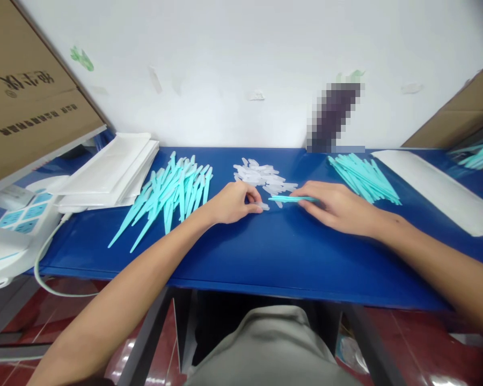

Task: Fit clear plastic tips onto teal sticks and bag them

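Observation:
On the blue table [265, 252], my left hand [235, 201] pinches a small clear plastic cap [262, 205] at the near edge of a heap of clear caps [263, 177]. My right hand [338, 206] holds a thin teal plastic stick [292, 199], its tip pointing left toward the cap. The stick tip and the cap are almost touching. A pile of teal sticks [173, 194] lies to the left of my left hand. Another pile of teal sticks [364, 178] lies just beyond my right hand.
A stack of white bags [112, 171] sits at the back left beside a white device [12, 225] with a cable. Cardboard boxes stand at the far left [28, 96] and far right [462, 115]. A white sheet [438, 190] lies at the right.

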`<action>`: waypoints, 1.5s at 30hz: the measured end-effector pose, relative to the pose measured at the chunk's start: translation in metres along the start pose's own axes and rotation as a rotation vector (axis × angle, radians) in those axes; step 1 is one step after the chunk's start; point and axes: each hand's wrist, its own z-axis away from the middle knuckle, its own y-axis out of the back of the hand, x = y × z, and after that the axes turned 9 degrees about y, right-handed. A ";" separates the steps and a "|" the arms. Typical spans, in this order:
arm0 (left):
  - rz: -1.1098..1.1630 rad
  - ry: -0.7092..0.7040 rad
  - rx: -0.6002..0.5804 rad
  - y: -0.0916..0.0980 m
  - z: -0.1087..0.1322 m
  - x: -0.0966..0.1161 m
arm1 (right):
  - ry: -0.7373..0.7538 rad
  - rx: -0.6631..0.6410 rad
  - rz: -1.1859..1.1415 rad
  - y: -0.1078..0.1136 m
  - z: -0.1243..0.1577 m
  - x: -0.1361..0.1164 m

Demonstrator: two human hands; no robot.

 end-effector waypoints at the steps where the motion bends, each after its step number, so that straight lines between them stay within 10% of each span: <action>1: -0.005 -0.011 0.005 0.000 0.000 0.000 | 0.006 0.002 0.007 0.001 -0.001 -0.001; 45: -0.182 -0.266 0.080 -0.004 0.007 0.001 | 0.060 -0.091 0.210 -0.002 0.002 -0.014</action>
